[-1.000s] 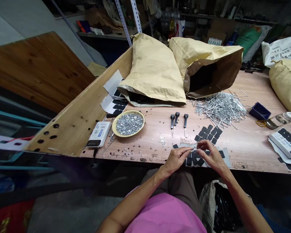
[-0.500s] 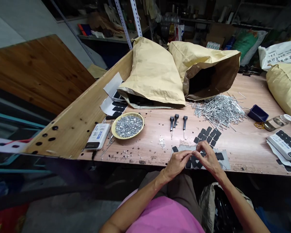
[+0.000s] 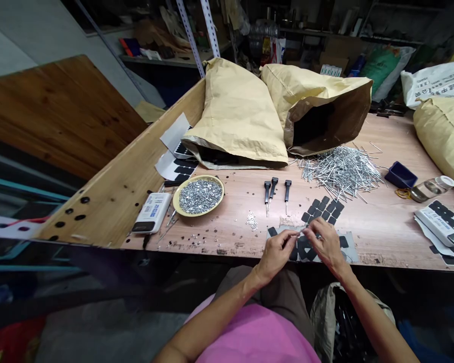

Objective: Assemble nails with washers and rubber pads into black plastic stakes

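Observation:
My left hand [image 3: 276, 254] and my right hand [image 3: 326, 244] are close together over the near edge of the table, a small gap between their fingertips. Both are closed in a pinch, and whatever sits in the fingers is too small to make out. Under them lies a grey sheet [image 3: 351, 247] bearing black rounded pads [image 3: 305, 247]. Just beyond is a group of loose black pads [image 3: 323, 210]. Three black-handled tools with thin metal shafts [image 3: 287, 189] lie farther left, near a little cluster of small metal rings [image 3: 251, 221].
A yellow bowl [image 3: 176, 204] full of small metal pieces stands left beside a white device [image 3: 152, 213]. Behind are a pile of metal rods [image 3: 344, 171] and paper sacks [image 3: 242, 111]. A blue tray [image 3: 401, 175] and a clear jar [image 3: 433, 189] sit right. An open bag [image 3: 323, 317] stands below.
My fingertips, which met before, are now slightly apart. My right hand has turned a little, its fingers curling downward. The objects on the table have not moved.

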`<state>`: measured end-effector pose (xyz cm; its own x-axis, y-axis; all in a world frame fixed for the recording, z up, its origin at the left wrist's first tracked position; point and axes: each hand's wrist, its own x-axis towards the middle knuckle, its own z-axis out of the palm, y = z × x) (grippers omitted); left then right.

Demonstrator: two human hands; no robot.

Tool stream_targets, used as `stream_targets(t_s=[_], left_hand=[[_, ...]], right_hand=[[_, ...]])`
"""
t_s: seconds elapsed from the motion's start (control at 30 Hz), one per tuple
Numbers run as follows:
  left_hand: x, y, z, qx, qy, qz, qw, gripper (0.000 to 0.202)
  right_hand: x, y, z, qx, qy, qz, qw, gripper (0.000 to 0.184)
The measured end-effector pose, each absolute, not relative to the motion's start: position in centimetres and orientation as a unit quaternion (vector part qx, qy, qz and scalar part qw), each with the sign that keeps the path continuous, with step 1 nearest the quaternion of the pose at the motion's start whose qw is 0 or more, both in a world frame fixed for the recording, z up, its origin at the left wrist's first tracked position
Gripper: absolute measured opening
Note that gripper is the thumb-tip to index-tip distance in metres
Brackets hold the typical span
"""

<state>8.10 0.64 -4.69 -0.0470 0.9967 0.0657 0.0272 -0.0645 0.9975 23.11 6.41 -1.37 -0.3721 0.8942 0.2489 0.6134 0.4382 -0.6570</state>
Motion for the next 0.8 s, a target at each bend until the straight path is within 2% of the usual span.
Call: stream_targets(t_s=[0.07,0.23,0.37,0.47,0.53,0.67,0.8], left_hand=[[8.1,1.2,-4.5,0.424,0.483,0.546,0.537,0.020],[8.7,2.4,-4.7,0.262,0.414,0.580,0.651,0.028],[9.9,2.6,-5.0,0.216,0.405,0.606,0.650,0.027],[10.4,2.7,-4.9,0.175,0.405,0.626,0.643,0.029],[10.4,2.9,-4.9,0.147,0.409,0.608,0.664,0.032],[10.3,2.9,-5.4,0.127,0.429,0.557,0.700,0.031],[9.7,1.6,-7.6,0.220,0.521,0.548,0.616,0.041]], right_hand=[[23.2,6.2,-1.4,-0.501,-0.770,0.248,0.308,0.044],[22.3,4.6,-3.0,-0.460,-0.689,0.454,0.328,0.037],[20.9,3.2,-4.2,-0.474,-0.597,0.530,0.371,0.038],[21.1,3.2,-4.3,-0.517,-0.555,0.534,0.374,0.038],[22.1,3.8,-4.5,-0.537,-0.590,0.475,0.372,0.037],[25.4,6.3,-5.8,-0.563,-0.698,0.255,0.362,0.033],[29.3,10.4,-8.1,-0.608,-0.735,0.045,0.296,0.033]])
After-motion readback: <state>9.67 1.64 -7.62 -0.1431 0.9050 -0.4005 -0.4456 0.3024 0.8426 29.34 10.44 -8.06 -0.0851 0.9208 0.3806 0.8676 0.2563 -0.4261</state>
